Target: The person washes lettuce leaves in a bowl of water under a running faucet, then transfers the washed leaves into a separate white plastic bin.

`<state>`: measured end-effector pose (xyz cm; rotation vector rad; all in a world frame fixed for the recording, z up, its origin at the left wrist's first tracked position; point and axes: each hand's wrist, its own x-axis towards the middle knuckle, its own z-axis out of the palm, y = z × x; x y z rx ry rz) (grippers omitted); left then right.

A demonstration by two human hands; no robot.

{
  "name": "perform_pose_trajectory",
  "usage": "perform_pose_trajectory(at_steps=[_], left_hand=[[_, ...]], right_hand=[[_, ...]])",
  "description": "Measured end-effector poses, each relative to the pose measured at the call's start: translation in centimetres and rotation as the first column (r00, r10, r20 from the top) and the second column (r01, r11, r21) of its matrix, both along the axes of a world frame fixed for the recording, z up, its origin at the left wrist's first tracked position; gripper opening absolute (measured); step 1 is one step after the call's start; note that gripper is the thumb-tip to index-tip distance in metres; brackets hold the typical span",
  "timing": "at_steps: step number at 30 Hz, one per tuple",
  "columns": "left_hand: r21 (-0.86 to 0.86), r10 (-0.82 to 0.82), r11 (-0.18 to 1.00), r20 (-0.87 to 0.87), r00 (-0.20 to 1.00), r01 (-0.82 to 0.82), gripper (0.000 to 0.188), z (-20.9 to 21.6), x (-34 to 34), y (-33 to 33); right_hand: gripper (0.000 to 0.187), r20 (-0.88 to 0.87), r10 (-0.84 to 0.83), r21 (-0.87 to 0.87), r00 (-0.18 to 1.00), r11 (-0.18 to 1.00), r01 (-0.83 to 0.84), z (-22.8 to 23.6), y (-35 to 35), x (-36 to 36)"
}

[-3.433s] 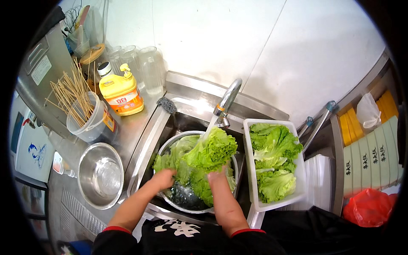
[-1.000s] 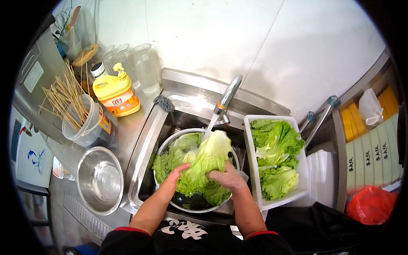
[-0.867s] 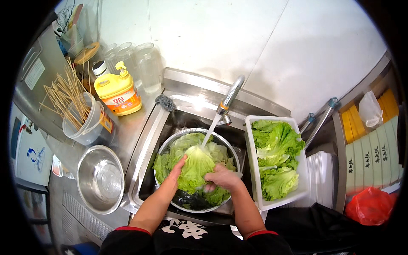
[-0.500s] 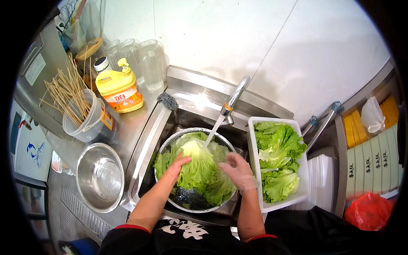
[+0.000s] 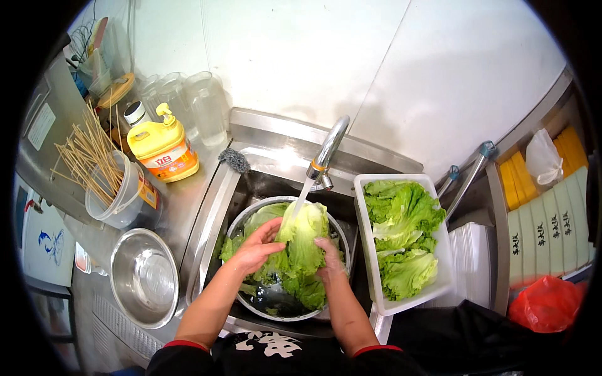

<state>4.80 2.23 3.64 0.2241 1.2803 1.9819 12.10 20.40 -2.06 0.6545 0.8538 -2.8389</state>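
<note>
Both hands cup one lettuce leaf (image 5: 305, 241) over the bowl (image 5: 241, 216) in the sink: the left hand (image 5: 257, 247) presses half-open against its left side, and the right hand (image 5: 329, 263) curls loosely round its right edge. Water from the tap (image 5: 326, 150) strikes the leaf just above the bowl. Held this lightly, the wet leaf could slip or tear, and the stream could splash past the bowl toward the tray (image 5: 367, 250) of lettuce to its right.

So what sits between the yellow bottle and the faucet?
In the head view, a grey scouring pad lies on the sink's rim, between the yellow pump bottle and the running faucet; otherwise bare steel.
</note>
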Motion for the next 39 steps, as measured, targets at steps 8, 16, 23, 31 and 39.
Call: perform_pose_trajectory(at_steps=[8,16,23,31,39], left_hand=[[-0.339,0.029,0.938,-0.134,0.991,-0.073,0.064,-1.2,0.5,1.0],[-0.13,-0.182,0.972,0.097,0.979,0.193,0.063,2.5,1.0,-0.1],[-0.454,0.081,0.89,0.069,0.994,-0.041,0.079,0.7,-0.4,-1.0],[-0.228,0.119,0.972,0.275,0.954,-0.055,0.081,-3.9,0.8,-1.6],[-0.331,0.148,0.937,0.082,0.986,-0.113,0.072,-2.7,1.5,-1.7]], right_hand=[[0.072,-0.007,-0.012,0.303,1.0,0.953,0.014,0.9,-3.3,-0.6],[0.049,-0.019,0.092,0.088,0.996,0.992,-0.09,-5.6,-0.5,-0.1],[0.043,0.058,0.071,0.103,0.996,0.992,-0.077,0.5,-2.5,0.0],[0.079,0.025,0.234,0.494,0.972,0.842,-0.215,1.6,-1.3,-0.4],[0.074,-0.032,0.244,0.39,0.969,0.896,-0.213,-1.4,-3.0,-0.9]])
